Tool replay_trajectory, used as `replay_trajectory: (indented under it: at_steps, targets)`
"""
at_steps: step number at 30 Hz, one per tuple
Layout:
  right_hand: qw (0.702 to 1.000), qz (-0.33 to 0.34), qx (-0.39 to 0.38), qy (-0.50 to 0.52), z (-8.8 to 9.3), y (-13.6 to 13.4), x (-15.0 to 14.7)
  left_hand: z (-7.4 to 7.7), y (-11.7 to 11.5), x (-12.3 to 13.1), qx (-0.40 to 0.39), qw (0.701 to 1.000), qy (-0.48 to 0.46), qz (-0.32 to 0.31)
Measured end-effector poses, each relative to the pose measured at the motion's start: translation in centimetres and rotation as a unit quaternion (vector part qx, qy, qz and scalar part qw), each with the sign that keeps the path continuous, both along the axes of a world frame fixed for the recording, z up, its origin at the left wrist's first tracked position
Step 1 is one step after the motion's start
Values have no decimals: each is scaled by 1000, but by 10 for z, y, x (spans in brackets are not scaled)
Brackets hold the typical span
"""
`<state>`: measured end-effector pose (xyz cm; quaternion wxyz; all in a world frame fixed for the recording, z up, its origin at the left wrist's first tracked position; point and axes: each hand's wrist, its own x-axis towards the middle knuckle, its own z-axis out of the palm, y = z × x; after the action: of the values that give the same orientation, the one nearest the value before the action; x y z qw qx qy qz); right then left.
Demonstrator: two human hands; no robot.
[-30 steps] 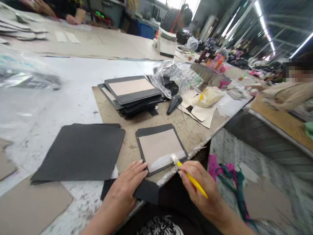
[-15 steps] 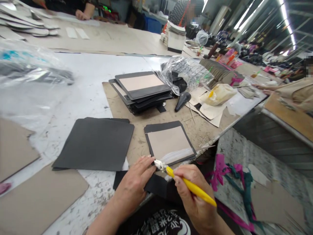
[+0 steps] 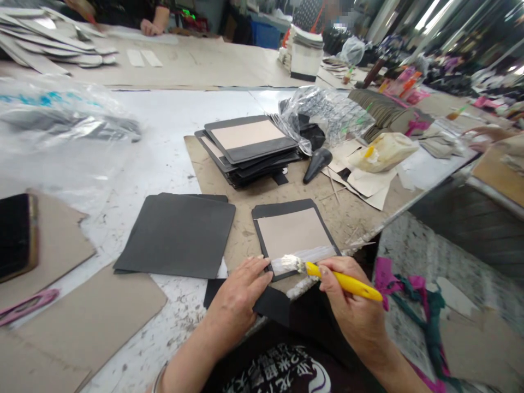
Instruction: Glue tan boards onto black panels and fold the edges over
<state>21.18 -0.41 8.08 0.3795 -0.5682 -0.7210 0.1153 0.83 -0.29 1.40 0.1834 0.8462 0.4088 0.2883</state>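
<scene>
A yellow-handled brush is gripped in my right hand, its bristles thick with white paste and touching a beige panel. That panel lies on a slightly larger dark grey sheet near the table's front edge. A white wet streak runs along the panel's near side. My left hand lies with fingers stretched out, fingertips at the panel's near left corner. Under and beside that hand is a black strip. Flat dark grey sheets lie to the left.
Behind are a stack of dark panels, a black pointed tool and a whitish container. At left lie a phone, pink-handled scissors and beige boards. A co-worker's hand rests on the far table.
The brush has moved right and onto the panel, and the white streak now reaches nearer its left corner. My left hand stays by that corner. The view has shifted left, showing the phone.
</scene>
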Motion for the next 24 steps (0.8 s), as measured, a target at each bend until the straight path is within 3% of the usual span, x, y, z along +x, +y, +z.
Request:
replay_trajectory:
  at_steps: [4, 8, 12, 17, 24]
  targets:
    - [1000, -22, 12, 7, 7, -3, 4, 0, -1, -1, 15, 1000, -3, 1]
    - [999, 10, -5, 36, 2, -5, 1, 0, 0, -2, 32, 999, -4, 0]
    - [999, -18, 30, -27, -5, 2, 27, -1, 1, -2, 34, 999, -8, 0]
    - [991, -48, 73, -105, 3, 8, 67, -3, 0, -2, 32, 999, 6, 6]
    - [990, -1, 100, -101, 12, 0, 67, -7, 0, -4, 50, 998, 43, -3]
